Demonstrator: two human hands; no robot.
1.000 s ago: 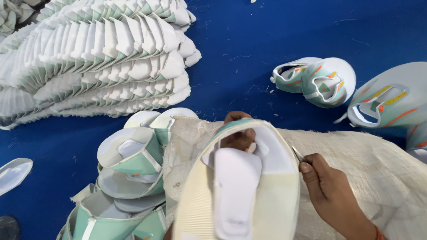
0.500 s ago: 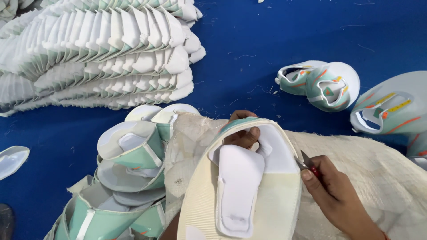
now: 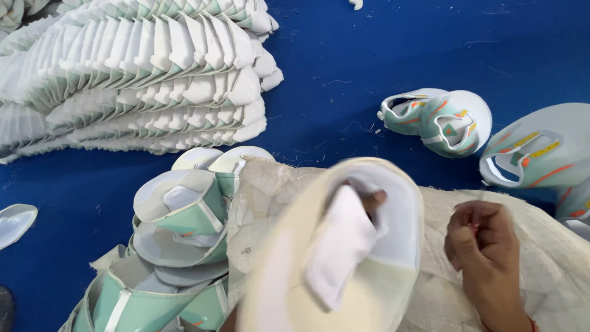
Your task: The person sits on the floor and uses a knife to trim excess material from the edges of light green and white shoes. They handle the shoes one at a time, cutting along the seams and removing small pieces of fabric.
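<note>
Left hand [image 3: 372, 200] inside cream shoe upper [image 3: 344, 246], right hand [image 3: 485, 243] fisted beside it.

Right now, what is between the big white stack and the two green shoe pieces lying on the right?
In the head view, only bare blue cloth with a few loose threads lies between the white stack and the two green shoe pieces.

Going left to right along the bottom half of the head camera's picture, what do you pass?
Lone white piece → pile of mint-green shoe uppers → cream shoe upper, blurred, left hand inside → right hand → grey shoe upper.
</note>
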